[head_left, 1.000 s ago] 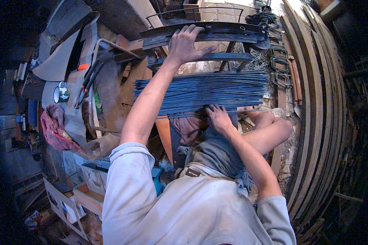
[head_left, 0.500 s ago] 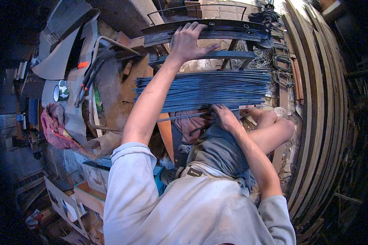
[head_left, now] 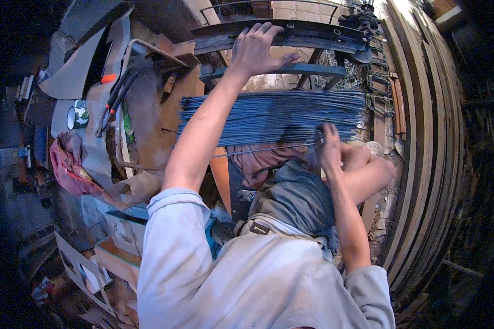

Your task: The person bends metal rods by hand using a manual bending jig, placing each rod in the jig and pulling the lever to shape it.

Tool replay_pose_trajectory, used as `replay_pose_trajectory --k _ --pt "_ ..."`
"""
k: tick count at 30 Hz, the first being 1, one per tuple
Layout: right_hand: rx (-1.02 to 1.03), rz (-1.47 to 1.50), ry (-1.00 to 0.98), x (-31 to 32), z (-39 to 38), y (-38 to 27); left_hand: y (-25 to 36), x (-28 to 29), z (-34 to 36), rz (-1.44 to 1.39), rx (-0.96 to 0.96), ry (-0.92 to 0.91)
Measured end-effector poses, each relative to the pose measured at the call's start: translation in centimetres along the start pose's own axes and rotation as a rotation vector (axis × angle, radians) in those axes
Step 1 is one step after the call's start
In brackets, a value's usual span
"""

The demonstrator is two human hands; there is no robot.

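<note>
My left hand (head_left: 256, 50) rests flat on a long dark metal bar (head_left: 329, 37) of a frame at the top of the view. Its fingers reach over the bar's edge and the thumb points right, apart from them. Below, a wide bundle of thin bluish metal rods (head_left: 258, 115) lies crosswise over my lap. At the bundle's near edge, toward its right, my right hand (head_left: 329, 151) is closed, with a single thin metal rod (head_left: 269, 148) running into it from the left. The fingertips are dark and partly hidden.
Left of me are bolt cutters (head_left: 115, 101) with dark handles, an enamel mug (head_left: 78, 117) and a pink cloth (head_left: 70, 170). Long metal bars (head_left: 422, 148) run along the right side. Bent wire stirrups (head_left: 380, 88) lie beside the frame. My bare knee (head_left: 376, 178) is bent at right.
My right hand has moved right along the near edge of the rods and turned more upright. The left hand stays on the bar; the view has shifted slightly.
</note>
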State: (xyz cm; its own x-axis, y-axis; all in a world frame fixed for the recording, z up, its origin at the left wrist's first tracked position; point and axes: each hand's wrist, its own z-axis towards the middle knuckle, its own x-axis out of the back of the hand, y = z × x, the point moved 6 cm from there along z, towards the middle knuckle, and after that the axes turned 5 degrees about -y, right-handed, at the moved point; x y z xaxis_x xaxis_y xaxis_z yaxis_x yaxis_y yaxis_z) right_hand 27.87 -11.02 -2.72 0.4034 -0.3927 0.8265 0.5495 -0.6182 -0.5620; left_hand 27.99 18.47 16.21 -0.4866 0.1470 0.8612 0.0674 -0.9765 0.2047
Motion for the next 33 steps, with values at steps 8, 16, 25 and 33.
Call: replay_pose_trajectory --k 8,16,25,33 --pt "-0.005 -0.199 -0.346 -2.7 -2.9 -0.9 -1.0 -1.1 -0.3 0.006 0.007 0.033" --pt "0.293 -0.331 -0.450 -5.1 -2.5 -6.9 -0.9 -0.9 -0.3 -0.014 -0.012 0.017" --pt "0.313 -0.242 -0.445 -2.8 -1.8 -6.4 -0.6 3.1 -1.4 -0.396 0.030 0.289" --pt "-0.066 -0.322 -0.126 16.6 -2.9 -1.4 14.4 -0.2 -11.9 -0.274 -0.096 -0.747"
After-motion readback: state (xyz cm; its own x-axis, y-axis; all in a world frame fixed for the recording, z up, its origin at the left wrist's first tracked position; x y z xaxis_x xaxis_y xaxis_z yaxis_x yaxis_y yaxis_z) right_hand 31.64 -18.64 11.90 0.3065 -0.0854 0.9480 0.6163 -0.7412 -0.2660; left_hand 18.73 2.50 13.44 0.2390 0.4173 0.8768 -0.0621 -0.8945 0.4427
